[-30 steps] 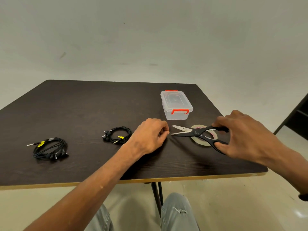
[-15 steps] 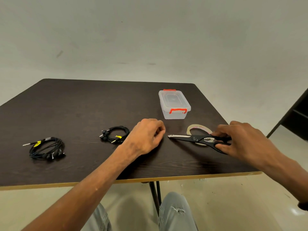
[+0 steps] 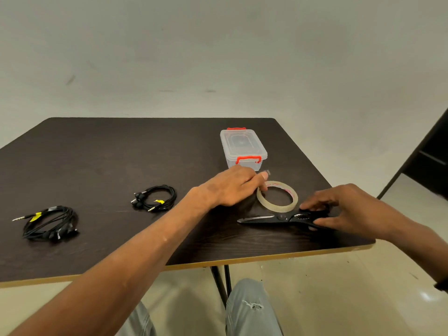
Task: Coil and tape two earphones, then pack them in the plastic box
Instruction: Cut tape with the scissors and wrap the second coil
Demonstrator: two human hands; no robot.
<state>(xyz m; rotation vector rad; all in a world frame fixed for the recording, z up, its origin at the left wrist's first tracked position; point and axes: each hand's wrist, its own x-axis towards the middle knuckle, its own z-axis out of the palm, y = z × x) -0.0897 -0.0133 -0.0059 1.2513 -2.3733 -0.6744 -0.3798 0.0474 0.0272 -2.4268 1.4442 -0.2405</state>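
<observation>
Change: left hand has moved from mid-counter over to the tape roll; scissors now lie flat on the counter nearer the front edge, blades closed, clear of the roll they overlapped earlier.
Earphone A: black coiled earphone lies on the counter, centre-left, with a yellow tag on the cord near the plug; nothing touches it.
Earphone B: second black coil lies well to the left, near the front edge, plug pointing left, yellow tag near the plug.
Plastic box: clear plastic box with red latches, lid on, stands toward the far right of the counter, just beyond the left hand.
Tape roll: clear, lying flat, between the box and the scissors.
Left hand fingers: curled at the roll's far-left rim, thumb tip against the rim; a small clear strip shows at the fingertips, apparently pinched, though I cannot tell for sure.
Right hand: right hand rests over the scissors' black handles, fingers loosely curled around the loops, tips touching them.
Scissors position: just in front of the roll, tips pointing left.
Surroundings: pale wall behind; dark furniture edge at far right; grey-trousered knees under the counter edge.
</observation>
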